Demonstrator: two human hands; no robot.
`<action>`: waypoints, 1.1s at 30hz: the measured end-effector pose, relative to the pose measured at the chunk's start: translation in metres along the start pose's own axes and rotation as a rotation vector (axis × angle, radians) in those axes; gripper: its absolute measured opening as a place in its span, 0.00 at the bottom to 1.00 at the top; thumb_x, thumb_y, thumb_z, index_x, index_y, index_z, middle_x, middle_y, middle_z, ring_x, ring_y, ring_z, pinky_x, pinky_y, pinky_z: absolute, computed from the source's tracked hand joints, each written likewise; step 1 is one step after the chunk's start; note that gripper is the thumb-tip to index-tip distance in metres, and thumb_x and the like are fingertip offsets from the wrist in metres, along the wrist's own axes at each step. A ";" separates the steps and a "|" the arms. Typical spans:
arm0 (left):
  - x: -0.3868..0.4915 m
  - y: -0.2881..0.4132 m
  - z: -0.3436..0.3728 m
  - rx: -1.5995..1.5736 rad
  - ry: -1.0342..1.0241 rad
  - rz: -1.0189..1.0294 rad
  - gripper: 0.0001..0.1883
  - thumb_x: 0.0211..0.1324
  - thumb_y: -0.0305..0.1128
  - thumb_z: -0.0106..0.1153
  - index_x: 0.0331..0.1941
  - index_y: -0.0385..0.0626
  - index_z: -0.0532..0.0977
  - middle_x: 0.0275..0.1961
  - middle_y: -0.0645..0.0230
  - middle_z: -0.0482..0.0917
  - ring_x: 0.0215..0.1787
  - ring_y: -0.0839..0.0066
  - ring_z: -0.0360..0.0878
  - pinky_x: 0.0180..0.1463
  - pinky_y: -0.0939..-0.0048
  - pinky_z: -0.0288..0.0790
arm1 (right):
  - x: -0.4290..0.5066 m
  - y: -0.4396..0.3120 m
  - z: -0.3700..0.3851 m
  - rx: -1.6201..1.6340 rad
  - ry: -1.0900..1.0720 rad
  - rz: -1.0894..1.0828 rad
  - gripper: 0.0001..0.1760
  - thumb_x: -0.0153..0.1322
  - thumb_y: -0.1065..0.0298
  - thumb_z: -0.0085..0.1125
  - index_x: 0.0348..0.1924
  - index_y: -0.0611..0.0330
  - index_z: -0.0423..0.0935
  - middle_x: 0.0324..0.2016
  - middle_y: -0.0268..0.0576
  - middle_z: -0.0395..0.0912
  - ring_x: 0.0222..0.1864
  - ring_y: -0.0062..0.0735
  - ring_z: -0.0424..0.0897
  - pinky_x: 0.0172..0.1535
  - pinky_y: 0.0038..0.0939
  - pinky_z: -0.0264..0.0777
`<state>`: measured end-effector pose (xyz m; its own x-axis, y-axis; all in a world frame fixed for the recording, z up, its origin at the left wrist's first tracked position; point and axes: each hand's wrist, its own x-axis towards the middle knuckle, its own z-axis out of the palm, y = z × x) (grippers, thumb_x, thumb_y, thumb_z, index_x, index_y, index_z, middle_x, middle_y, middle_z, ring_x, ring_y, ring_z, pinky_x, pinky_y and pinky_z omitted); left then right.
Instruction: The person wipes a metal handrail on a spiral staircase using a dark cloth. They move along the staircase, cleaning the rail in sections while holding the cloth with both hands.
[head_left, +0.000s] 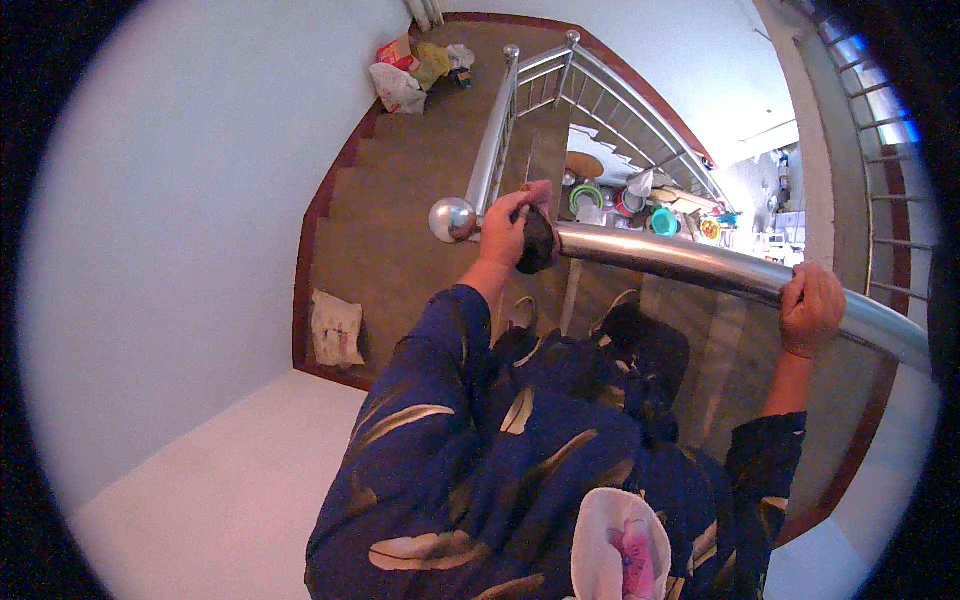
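A round stainless-steel handrail (667, 253) crosses in front of me and runs off to the right. My left hand (510, 229) is closed on a pinkish cloth (538, 193), pressed about the rail's left end, where a dark rounded part shows beside the fingers. To the left of this hand sits a shiny metal ball (452, 219) on the stair railing. My right hand (811, 306) is wrapped over the handrail farther right; its palm and the underside of its fingers are hidden.
Brown stairs (412, 184) descend ahead, beside a metal railing (495, 142). Plastic bags (397, 88) lie at the wall on the landing, and a white sack (337, 328) rests at left. Basins (664, 222) and other items stand below, beyond the rail.
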<state>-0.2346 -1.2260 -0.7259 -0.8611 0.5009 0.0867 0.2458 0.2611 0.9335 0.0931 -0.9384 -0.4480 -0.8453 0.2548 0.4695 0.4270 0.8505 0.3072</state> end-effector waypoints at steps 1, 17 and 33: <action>-0.001 -0.007 -0.001 -0.073 -0.099 -0.221 0.13 0.62 0.28 0.64 0.51 0.42 0.80 0.55 0.57 0.82 0.60 0.58 0.78 0.66 0.62 0.69 | 0.000 0.000 -0.001 0.016 0.003 0.008 0.08 0.73 0.66 0.56 0.33 0.60 0.81 0.33 0.47 0.82 0.37 0.51 0.81 0.44 0.48 0.74; -0.089 -0.024 -0.035 0.074 0.100 -0.256 0.19 0.67 0.27 0.55 0.60 0.40 0.75 0.59 0.51 0.77 0.61 0.51 0.75 0.66 0.58 0.67 | 0.000 0.003 -0.003 0.017 -0.022 0.002 0.07 0.73 0.68 0.54 0.34 0.58 0.80 0.33 0.44 0.81 0.36 0.49 0.80 0.43 0.46 0.73; -0.048 -0.043 -0.030 -0.190 0.045 -0.583 0.33 0.56 0.43 0.65 0.65 0.44 0.72 0.61 0.52 0.77 0.62 0.55 0.77 0.68 0.58 0.68 | 0.006 -0.001 -0.003 0.029 0.063 -0.049 0.07 0.72 0.68 0.56 0.32 0.60 0.80 0.32 0.47 0.83 0.34 0.50 0.81 0.39 0.48 0.74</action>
<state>-0.2171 -1.2859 -0.7599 -0.8489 0.2836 -0.4460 -0.3510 0.3282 0.8769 0.0883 -0.9388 -0.4428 -0.8429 0.1838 0.5057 0.3751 0.8746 0.3073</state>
